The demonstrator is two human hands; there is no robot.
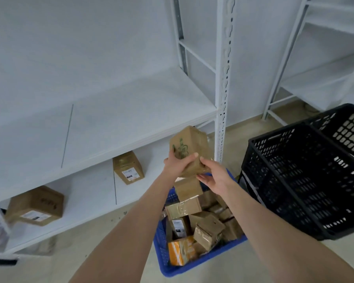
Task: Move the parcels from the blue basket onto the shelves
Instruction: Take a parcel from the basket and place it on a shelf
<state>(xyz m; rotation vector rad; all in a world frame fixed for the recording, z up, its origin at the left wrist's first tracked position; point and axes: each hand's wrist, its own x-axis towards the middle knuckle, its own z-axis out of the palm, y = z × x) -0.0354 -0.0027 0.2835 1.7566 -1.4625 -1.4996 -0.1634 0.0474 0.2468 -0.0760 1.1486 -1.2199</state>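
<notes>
A brown cardboard parcel with a green print [189, 147] is held up in the air above the blue basket [161, 250], just in front of the white shelf's edge. My left hand [177, 163] grips its left side, thumb across the front. My right hand [214, 176] touches its lower right corner with loosely bent fingers. The basket stands on the floor and holds several brown parcels and an orange one [180, 252]. Two parcels lie on the low white shelf [86, 193]: one [128, 167] near the middle, one [36, 205] at the left.
The wide middle shelf [102, 123] runs across the left half, with a perforated white upright [223, 88] at its right end. Stacked black crates [307, 180] stand right of the basket. A second white rack [319, 74] is at the far right.
</notes>
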